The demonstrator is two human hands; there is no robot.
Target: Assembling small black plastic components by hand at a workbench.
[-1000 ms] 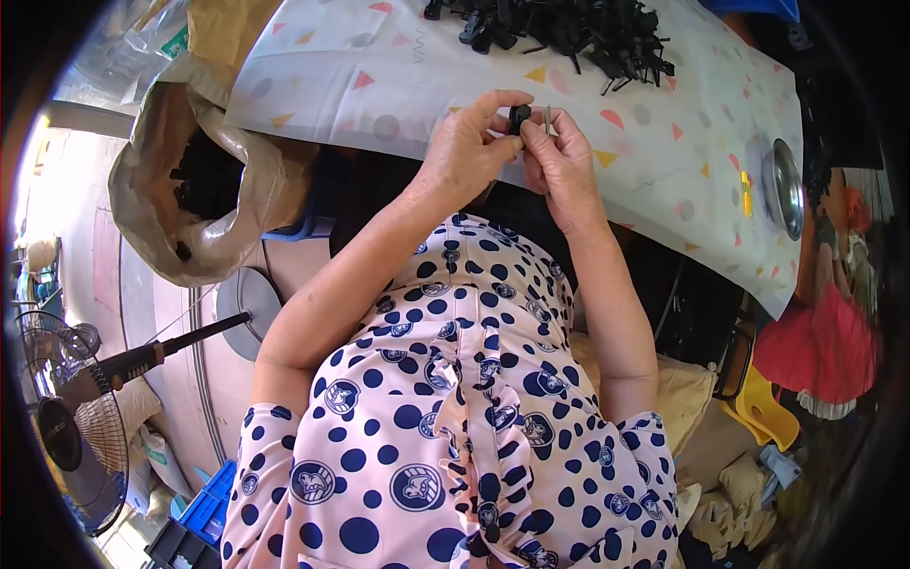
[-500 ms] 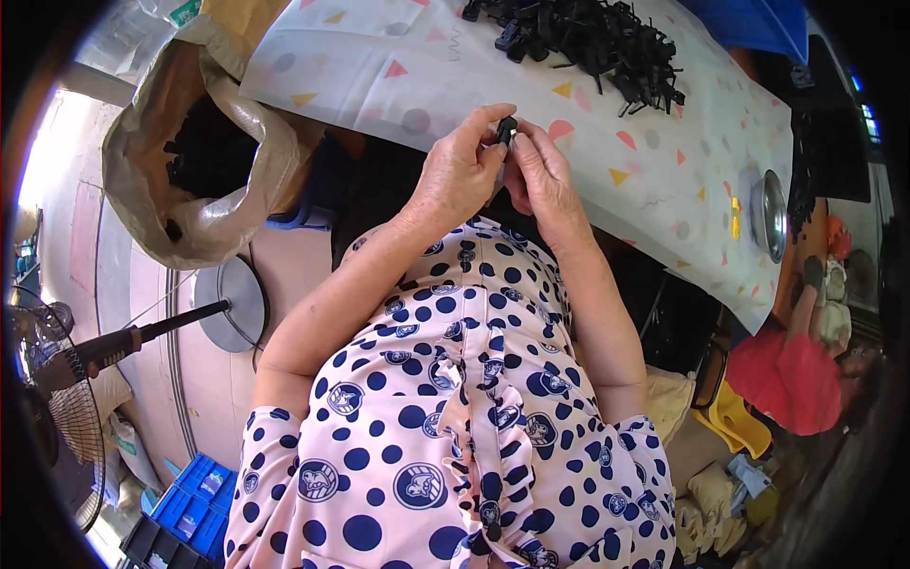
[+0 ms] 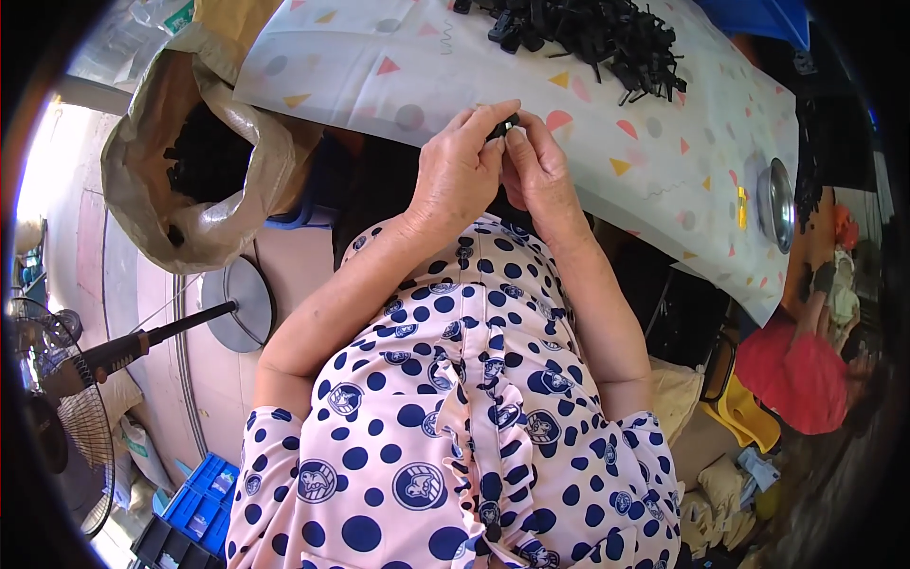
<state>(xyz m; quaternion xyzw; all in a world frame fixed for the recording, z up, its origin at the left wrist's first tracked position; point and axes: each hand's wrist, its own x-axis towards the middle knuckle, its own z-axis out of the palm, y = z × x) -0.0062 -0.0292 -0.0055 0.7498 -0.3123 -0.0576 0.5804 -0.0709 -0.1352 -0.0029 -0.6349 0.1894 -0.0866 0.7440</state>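
Both my hands meet at the near edge of the table, pinched around one small black plastic part (image 3: 509,124). My left hand (image 3: 458,166) grips it from the left, thumb and forefinger closed on it. From the other side my right hand (image 3: 542,175) holds the same piece between thumb and fingertips. Most of the part is covered by the fingers, so its exact kind cannot be made out. Beyond the hands, a pile of similar black plastic parts (image 3: 592,43) lies on the patterned tablecloth (image 3: 379,57).
At the left an open woven sack (image 3: 133,190) has black pieces inside. A standing fan (image 3: 81,417) and blue crates (image 3: 204,498) are lower left. On the table's right lie a metal bowl (image 3: 779,204) and a yellow item (image 3: 741,207). A person in red (image 3: 796,375) is at the far right.
The black part has tilted and is now more covered by my fingers. Both hands stay together in nearly the same place; the whole view has shifted slightly.
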